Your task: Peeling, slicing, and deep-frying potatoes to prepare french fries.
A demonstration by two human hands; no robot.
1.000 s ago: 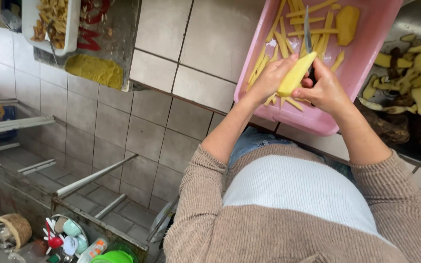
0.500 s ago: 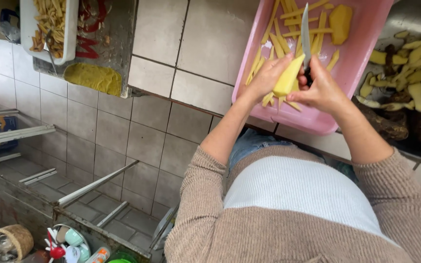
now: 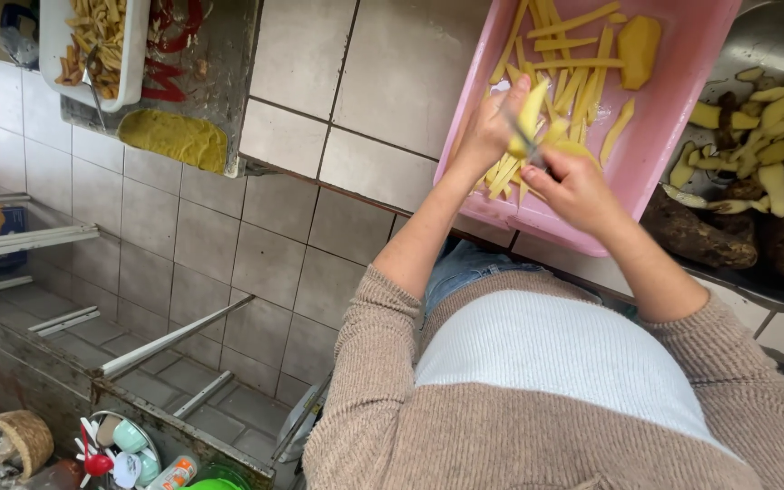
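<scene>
My left hand (image 3: 492, 127) holds a peeled yellow tuber piece (image 3: 532, 111) over a pink plastic tray (image 3: 682, 118). My right hand (image 3: 573, 186) grips a knife (image 3: 521, 138) whose blade lies against that piece; most of the blade is hidden by my fingers. Several cut yellow sticks (image 3: 573, 68) lie in the tray, with a larger peeled chunk (image 3: 638, 47) at its far end. Both hands work just above the tray's near corner.
A metal basin (image 3: 764, 41) at the right holds yellow peel strips (image 3: 769, 122) and brown unpeeled tubers (image 3: 696, 234). A white tray of sticks (image 3: 93, 41) sits at upper left beside a yellow cloth (image 3: 174, 136). The tiled counter (image 3: 356, 100) drops to a lower tiled floor with cups (image 3: 124, 445).
The knife blade, which stood up beyond the piece, has dropped down between my hands. The piece has turned more upright in my left hand. The camera has shifted slightly.
</scene>
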